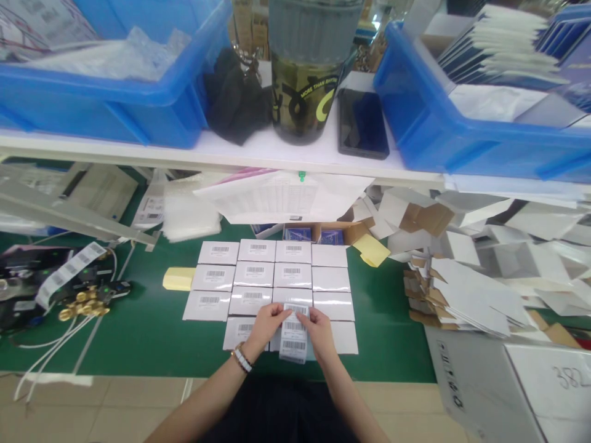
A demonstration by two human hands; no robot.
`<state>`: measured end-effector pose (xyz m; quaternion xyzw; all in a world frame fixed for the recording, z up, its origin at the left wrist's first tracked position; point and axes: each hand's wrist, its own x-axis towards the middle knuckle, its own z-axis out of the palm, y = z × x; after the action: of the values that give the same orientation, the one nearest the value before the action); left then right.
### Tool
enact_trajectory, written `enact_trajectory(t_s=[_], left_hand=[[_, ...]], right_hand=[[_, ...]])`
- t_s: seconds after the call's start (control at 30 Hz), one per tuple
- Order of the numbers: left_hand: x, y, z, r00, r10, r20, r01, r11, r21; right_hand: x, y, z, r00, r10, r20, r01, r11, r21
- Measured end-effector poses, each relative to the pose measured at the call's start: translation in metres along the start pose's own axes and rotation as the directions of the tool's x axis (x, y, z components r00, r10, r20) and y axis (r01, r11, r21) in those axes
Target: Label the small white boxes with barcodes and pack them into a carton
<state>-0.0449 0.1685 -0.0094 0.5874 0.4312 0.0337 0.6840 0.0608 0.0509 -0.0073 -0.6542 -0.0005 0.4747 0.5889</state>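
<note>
Both hands meet over the front row of a grid of small white boxes [273, 275] laid on the green mat [152, 332]. My left hand [266, 323] and my right hand [318, 330] pinch a strip of barcode labels [294, 335] between them, its top end at the fingertips and the rest hanging toward me. Most boxes in the left three columns carry a barcode label; the right column's boxes [330, 278] show plain tops. A bracelet sits on my left wrist.
A pale yellow pad [178, 279] lies left of the grid, another yellow piece [372, 250] at its right. Flattened white cartons [466, 289] pile up on the right. A shelf above holds blue bins [138, 104], a dark cup [305, 92] and a phone [362, 123]. Cables and brass connectors [83, 303] lie left.
</note>
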Motion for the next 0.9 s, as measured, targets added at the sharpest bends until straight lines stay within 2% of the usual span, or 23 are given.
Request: enact_trajectory(t_s=[0.13, 0.3, 0.4, 0.47, 0.53, 0.57, 0.63, 0.7, 0.8, 0.9], left_hand=[[-0.006, -0.002, 0.003, 0.996, -0.051, 0.078, 0.058, 0.994, -0.094], [0.000, -0.009, 0.004, 0.997, 0.007, -0.077, 0.002, 0.993, 0.115], [0.001, -0.006, 0.002, 0.991, 0.046, -0.128, -0.021, 0.982, 0.188], [-0.003, -0.002, 0.001, 0.972, 0.115, -0.206, -0.060, 0.965, 0.255], [-0.010, 0.003, -0.001, 0.929, 0.252, -0.272, -0.140, 0.917, 0.373], [-0.013, 0.005, -0.001, 0.904, 0.333, -0.270, -0.194, 0.879, 0.435], [-0.019, 0.007, -0.001, 0.862, 0.474, -0.181, -0.322, 0.787, 0.527], [-0.022, 0.006, 0.000, 0.822, 0.569, -0.029, -0.453, 0.684, 0.572], [-0.020, -0.001, 0.005, 0.764, 0.623, 0.166, -0.579, 0.549, 0.603], [-0.015, -0.008, 0.011, 0.740, 0.621, 0.258, -0.621, 0.483, 0.618]], right_hand=[[0.002, 0.005, 0.003, 0.999, -0.002, -0.050, -0.004, 0.992, -0.129], [0.004, 0.014, 0.005, 0.992, -0.030, -0.127, 0.018, 0.996, -0.091], [0.010, 0.019, 0.004, 0.973, -0.062, -0.223, 0.025, 0.986, -0.163], [0.015, 0.020, 0.003, 0.961, -0.090, -0.262, 0.034, 0.977, -0.210], [0.018, 0.020, 0.003, 0.951, -0.117, -0.285, 0.045, 0.967, -0.249], [0.020, 0.020, 0.003, 0.947, -0.130, -0.292, 0.049, 0.962, -0.270], [0.021, 0.017, 0.004, 0.941, -0.153, -0.301, 0.052, 0.946, -0.319], [0.022, 0.015, 0.007, 0.934, -0.177, -0.309, 0.054, 0.928, -0.368], [0.022, 0.012, 0.010, 0.926, -0.212, -0.313, 0.060, 0.900, -0.432], [0.021, 0.011, 0.013, 0.923, -0.237, -0.302, 0.070, 0.877, -0.475]])
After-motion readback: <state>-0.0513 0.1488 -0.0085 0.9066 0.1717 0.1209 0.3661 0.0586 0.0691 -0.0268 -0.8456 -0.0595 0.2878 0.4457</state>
